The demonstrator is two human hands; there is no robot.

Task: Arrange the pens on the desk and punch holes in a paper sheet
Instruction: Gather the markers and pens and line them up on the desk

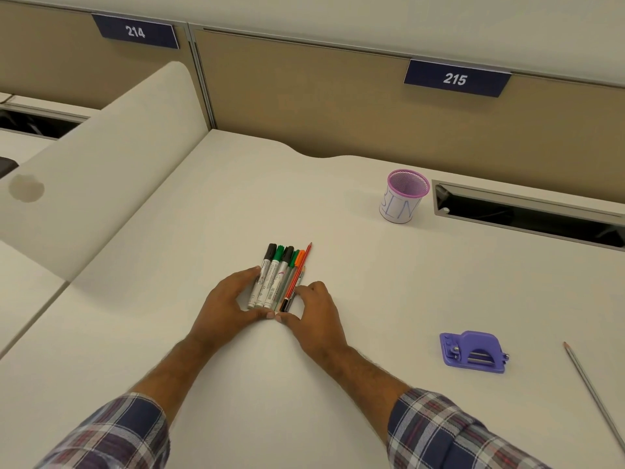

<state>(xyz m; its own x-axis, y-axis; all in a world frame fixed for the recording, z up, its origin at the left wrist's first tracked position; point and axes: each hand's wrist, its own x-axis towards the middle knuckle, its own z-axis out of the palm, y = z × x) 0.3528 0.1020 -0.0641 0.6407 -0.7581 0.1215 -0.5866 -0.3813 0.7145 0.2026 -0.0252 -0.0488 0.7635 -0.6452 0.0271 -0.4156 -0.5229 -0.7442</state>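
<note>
A row of several markers and pens (275, 277) lies side by side on the white desk (236, 204), caps pointing away from me, with a red pencil at its right side. My left hand (226, 308) presses against the row's left side and near end. My right hand (316, 314) cups the right side, fingertips on the thin pens. The thumbs meet at the row's near end. A purple hole punch (473, 352) sits to the right, apart from both hands. No paper sheet is in view.
A purple mesh pen cup (404, 196) with a white label stands at the back right, beside a cable slot (527, 211). One loose pencil (593, 394) lies at the far right. A beige divider (101, 164) bounds the desk's left side.
</note>
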